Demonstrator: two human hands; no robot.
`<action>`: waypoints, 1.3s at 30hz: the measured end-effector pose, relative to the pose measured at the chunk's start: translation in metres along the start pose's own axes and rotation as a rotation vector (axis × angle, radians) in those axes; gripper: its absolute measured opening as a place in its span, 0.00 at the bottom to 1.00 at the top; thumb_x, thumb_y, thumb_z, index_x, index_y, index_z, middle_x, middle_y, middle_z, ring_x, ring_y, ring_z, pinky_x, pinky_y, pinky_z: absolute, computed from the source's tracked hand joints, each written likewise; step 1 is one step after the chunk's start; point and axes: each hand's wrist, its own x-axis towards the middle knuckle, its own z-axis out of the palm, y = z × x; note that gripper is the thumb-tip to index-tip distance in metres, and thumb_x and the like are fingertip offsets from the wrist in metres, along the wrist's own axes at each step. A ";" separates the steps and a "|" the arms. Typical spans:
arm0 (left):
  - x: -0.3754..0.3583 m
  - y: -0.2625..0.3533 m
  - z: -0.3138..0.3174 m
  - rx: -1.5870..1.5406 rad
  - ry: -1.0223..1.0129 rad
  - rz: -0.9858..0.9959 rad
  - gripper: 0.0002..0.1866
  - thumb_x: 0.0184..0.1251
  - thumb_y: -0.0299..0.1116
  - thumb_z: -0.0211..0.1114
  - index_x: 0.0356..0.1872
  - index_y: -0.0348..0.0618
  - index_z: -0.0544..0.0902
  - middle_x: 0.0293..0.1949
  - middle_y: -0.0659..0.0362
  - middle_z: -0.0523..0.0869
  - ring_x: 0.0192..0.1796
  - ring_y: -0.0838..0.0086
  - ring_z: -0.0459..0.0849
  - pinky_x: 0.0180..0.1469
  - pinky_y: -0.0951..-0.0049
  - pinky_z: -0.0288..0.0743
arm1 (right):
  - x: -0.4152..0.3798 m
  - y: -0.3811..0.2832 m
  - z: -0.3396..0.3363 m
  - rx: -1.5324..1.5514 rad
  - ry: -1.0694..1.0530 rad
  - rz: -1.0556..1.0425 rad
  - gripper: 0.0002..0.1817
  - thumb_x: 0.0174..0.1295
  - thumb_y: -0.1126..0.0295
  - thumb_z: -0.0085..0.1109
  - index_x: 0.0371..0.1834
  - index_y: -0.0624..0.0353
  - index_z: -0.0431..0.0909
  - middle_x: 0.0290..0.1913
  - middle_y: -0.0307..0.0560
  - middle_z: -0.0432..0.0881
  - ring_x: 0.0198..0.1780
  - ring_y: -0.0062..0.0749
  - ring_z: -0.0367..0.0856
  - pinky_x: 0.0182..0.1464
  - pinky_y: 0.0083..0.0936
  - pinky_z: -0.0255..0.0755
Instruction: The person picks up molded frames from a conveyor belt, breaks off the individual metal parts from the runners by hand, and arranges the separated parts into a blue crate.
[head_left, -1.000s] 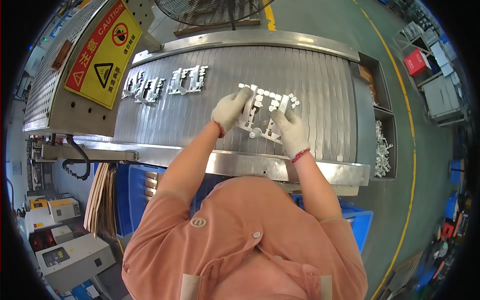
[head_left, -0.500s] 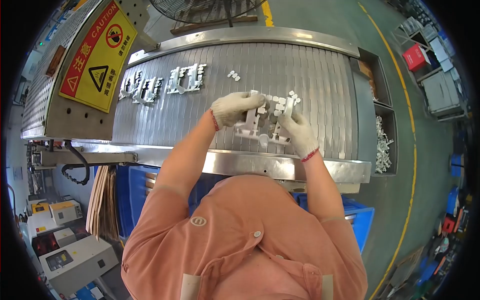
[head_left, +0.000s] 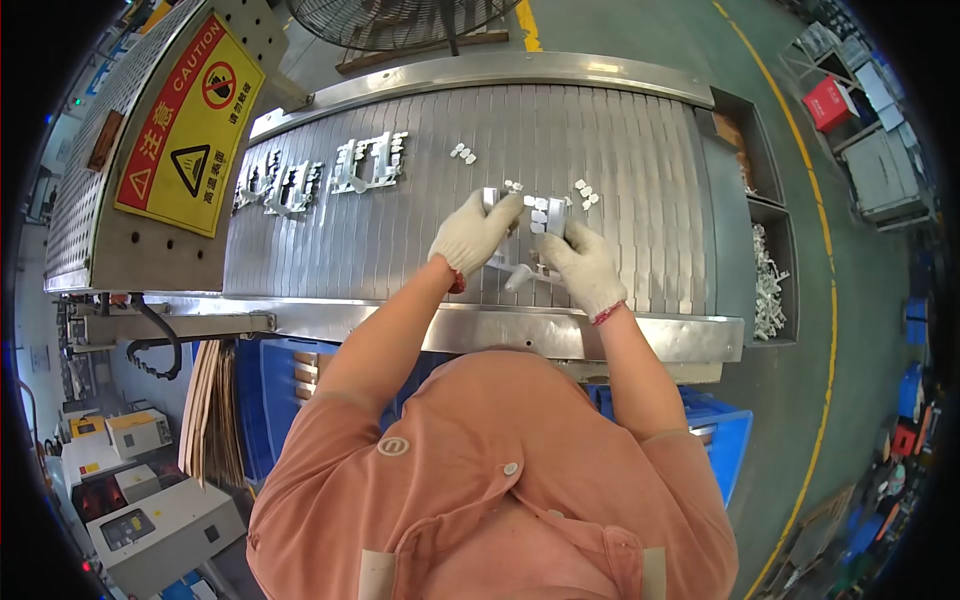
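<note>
Both gloved hands pinch one white moulded sprue over the conveyor belt.
Left hand [head_left: 472, 236] and right hand [head_left: 583, 266] are closed on the sprue [head_left: 525, 245] from either side, equally near; its long axis runs away from the person. Beyond it on the conveyor belt [head_left: 640, 160]: loose white pieces [head_left: 585, 193], further sprues [head_left: 368, 162] far left.
</note>
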 end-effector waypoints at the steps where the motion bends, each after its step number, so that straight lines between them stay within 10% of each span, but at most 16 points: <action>1: -0.007 0.003 -0.002 -0.079 -0.058 -0.038 0.41 0.80 0.71 0.62 0.63 0.36 0.87 0.45 0.49 0.97 0.50 0.60 0.94 0.61 0.60 0.83 | 0.001 0.000 -0.004 -0.020 -0.005 0.022 0.22 0.75 0.54 0.70 0.52 0.67 0.88 0.42 0.48 0.91 0.43 0.26 0.84 0.48 0.32 0.80; 5: -0.012 -0.015 0.005 -0.127 -0.031 -0.003 0.40 0.83 0.70 0.55 0.57 0.34 0.90 0.46 0.47 0.96 0.50 0.57 0.94 0.61 0.59 0.82 | -0.003 -0.026 -0.008 -0.258 0.023 0.034 0.25 0.76 0.51 0.68 0.55 0.66 0.88 0.44 0.48 0.92 0.46 0.27 0.86 0.51 0.32 0.81; 14: -0.010 -0.011 0.000 -0.078 -0.025 0.100 0.39 0.85 0.67 0.53 0.54 0.34 0.91 0.44 0.45 0.96 0.50 0.52 0.95 0.59 0.57 0.83 | 0.010 -0.006 0.000 0.407 -0.234 0.106 0.29 0.79 0.48 0.67 0.66 0.64 0.86 0.50 0.52 0.94 0.53 0.38 0.93 0.58 0.41 0.85; 18: -0.021 0.006 0.007 -0.134 0.061 0.002 0.37 0.85 0.67 0.53 0.55 0.38 0.92 0.39 0.49 0.96 0.45 0.55 0.95 0.55 0.57 0.84 | 0.017 -0.013 0.005 -0.677 0.238 -0.058 0.33 0.80 0.40 0.59 0.61 0.64 0.86 0.49 0.73 0.93 0.53 0.69 0.93 0.58 0.59 0.84; 21: -0.022 0.004 0.016 -0.096 0.149 0.067 0.36 0.85 0.67 0.53 0.55 0.41 0.92 0.37 0.51 0.96 0.43 0.56 0.95 0.54 0.57 0.84 | 0.015 -0.008 0.007 -0.685 0.357 -0.063 0.35 0.77 0.36 0.59 0.52 0.64 0.89 0.48 0.77 0.91 0.56 0.75 0.90 0.58 0.63 0.82; 28: -0.007 -0.008 0.022 -0.194 0.069 0.002 0.36 0.88 0.64 0.52 0.51 0.34 0.88 0.40 0.50 0.94 0.44 0.63 0.94 0.53 0.61 0.83 | -0.005 -0.013 0.000 -0.807 0.229 -0.161 0.36 0.77 0.33 0.61 0.49 0.64 0.85 0.36 0.68 0.92 0.42 0.72 0.93 0.47 0.61 0.86; 39: 0.004 -0.026 0.027 -0.231 0.166 -0.074 0.47 0.85 0.75 0.45 0.48 0.35 0.91 0.39 0.50 0.94 0.44 0.62 0.93 0.55 0.60 0.82 | -0.005 -0.015 -0.044 -0.556 0.200 -0.154 0.42 0.84 0.29 0.45 0.75 0.55 0.85 0.68 0.66 0.90 0.71 0.65 0.87 0.73 0.51 0.79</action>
